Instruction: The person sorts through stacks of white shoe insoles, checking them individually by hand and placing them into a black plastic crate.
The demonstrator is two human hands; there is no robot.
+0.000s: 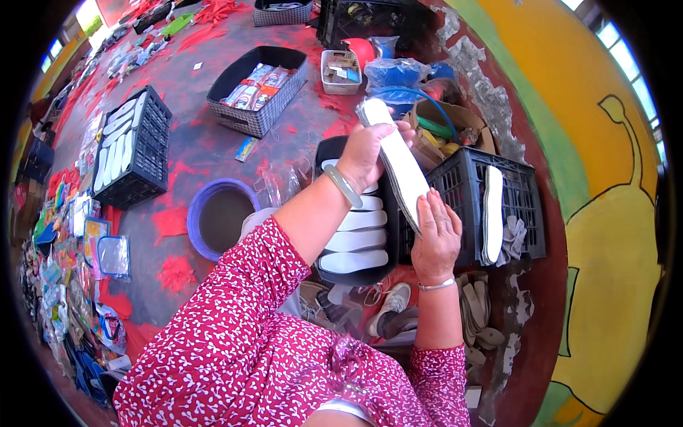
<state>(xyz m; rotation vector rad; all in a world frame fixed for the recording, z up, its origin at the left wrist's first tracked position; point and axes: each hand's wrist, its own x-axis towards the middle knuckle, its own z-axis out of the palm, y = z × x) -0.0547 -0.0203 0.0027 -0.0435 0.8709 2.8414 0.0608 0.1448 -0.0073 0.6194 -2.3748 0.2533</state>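
A thick stack of white shoe insoles slants between my two hands, its layered grey edge showing along the left side. My left hand is closed round the upper part, thumb across the top face. At the lower end, my right hand presses its fingers against the stack's edge and tip. Below the stack is a dark basket, holding rows of white insoles and partly hidden by my left arm. Another insole stack leans upright by the black crate on the right, beside a grey glove.
A purple bucket stands left of my arm. Farther off are a crate of insoles, a checked basket of packets and a small white basket. A cardboard box sits behind the black crate, near the painted wall.
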